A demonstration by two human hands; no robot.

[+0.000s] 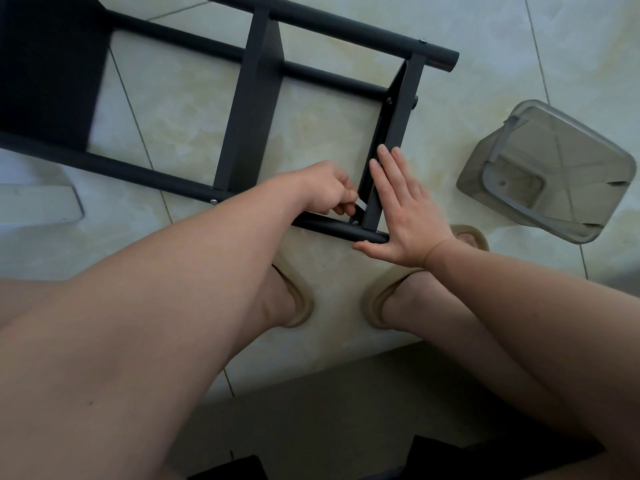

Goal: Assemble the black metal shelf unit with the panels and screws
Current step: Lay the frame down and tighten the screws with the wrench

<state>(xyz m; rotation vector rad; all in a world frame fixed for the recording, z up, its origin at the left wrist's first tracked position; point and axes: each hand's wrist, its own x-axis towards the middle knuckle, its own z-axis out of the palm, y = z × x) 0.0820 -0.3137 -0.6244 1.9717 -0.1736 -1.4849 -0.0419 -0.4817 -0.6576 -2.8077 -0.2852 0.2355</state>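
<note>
Head view, lower centre of the frame: the black metal shelf unit (249, 98) is laid on its side on the tiled floor (329, 126), reaching from the upper left down to the centre. A small silver tool (361, 204), probably a hex key, is pinched in the grip of the left hand (327, 187), fingers curled, and is aimed at a screw (355, 222) where the end panel (394, 133) meets the lower tube (332, 227). The grip of the right hand (407, 216) is spread flat, with straight fingers laid along the panel's edge and the thumb stretched under the tube's end. Both forearms are reached forward from the bottom corners of the frame.

The screw is judged to be under tightening. The tool should be seated fully before it is turned, the panel held square against the tube by the flat hand, and short turns made so the head is not stripped. A clear plastic container (554, 174) is seen at the right.
</note>
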